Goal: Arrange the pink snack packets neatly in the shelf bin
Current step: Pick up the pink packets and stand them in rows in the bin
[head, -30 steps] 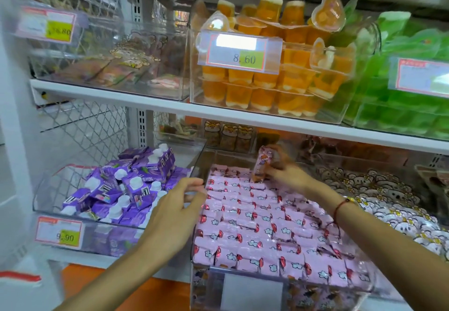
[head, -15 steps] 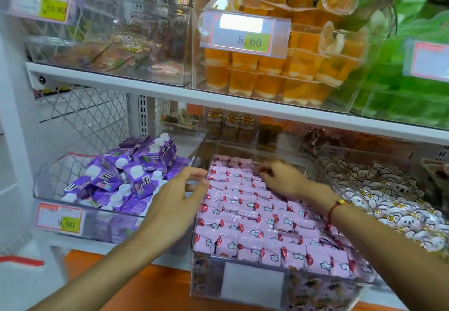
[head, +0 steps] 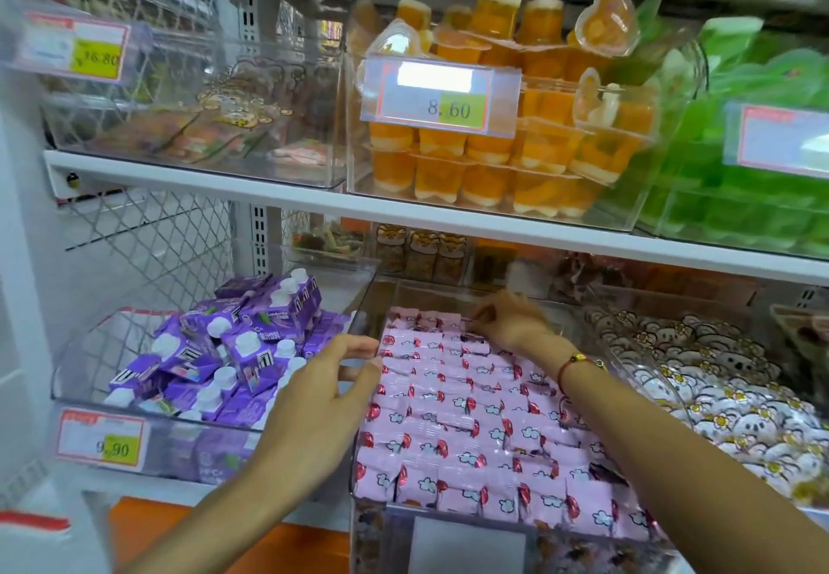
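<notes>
Bin: a clear bin (head: 365,304) on the lower shelf, middle of the row, with a blank label holder on its front.
Packets: pink packets (head: 466,430) fill the bin in overlapping rows from front to back; the back rows look less even.
Left hand: the left hand (head: 314,407) sits at the bin's left wall, fingers spread and curled, fingertips (head: 372,365) touching the leftmost packets; it grasps nothing.
Right hand: the right hand (head: 511,320) reaches to the back of the bin, palm down, fingers bent onto the rear packets; whether it pinches one I cannot tell.
Wrist: a red cord bracelet (head: 576,360) on the right wrist.
Left neighbour: a bin of purple cartons (head: 242,349) with white caps, tag reading 9.90 (head: 101,439).
Right neighbour: a bin of white packets (head: 717,394) with cartoon faces.
Upper shelf: orange jelly cups (head: 493,161) behind a tag reading 8.60 (head: 442,96); green cups (head: 753,161) to the right.
</notes>
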The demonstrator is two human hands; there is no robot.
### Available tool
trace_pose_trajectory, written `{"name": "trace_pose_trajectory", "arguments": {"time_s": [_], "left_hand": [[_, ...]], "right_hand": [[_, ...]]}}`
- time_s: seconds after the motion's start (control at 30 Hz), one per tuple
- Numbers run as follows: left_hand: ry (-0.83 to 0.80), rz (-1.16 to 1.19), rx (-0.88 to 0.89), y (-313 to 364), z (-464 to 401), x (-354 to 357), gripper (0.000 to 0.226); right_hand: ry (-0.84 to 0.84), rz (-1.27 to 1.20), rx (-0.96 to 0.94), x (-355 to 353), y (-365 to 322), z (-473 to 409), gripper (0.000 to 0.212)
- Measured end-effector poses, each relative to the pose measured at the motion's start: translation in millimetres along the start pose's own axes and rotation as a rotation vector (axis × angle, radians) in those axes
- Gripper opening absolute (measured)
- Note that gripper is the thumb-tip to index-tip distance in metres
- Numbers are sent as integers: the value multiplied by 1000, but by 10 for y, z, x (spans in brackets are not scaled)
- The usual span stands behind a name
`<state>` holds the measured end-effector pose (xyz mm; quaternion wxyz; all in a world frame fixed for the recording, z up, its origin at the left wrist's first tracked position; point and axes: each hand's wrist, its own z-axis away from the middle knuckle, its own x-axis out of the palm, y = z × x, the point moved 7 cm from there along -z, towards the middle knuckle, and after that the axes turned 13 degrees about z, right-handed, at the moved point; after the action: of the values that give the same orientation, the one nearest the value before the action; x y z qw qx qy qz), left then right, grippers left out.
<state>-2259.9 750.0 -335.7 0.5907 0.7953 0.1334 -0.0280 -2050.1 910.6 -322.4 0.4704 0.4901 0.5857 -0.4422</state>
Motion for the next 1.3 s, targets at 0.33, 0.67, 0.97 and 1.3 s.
{"name": "trace_pose_trajectory", "arguments": {"time_s": [0.33,0.67,0.97,1.3], "left_hand": [[-4,-15,-3,1,0,-4,16],[47,-162,155,270,67,19,45],[-85,-236,525,725,286,292,36],[-237,543,-323,298,169,423,25]], "right_hand": [[368,-107,20,-232,14,71,18],[488,-1196,300,-534,165,1104,10],[-71,-1669,237,-379,-186,1596,20],[448,-264,-467,-931,-382,1849,45]]}}
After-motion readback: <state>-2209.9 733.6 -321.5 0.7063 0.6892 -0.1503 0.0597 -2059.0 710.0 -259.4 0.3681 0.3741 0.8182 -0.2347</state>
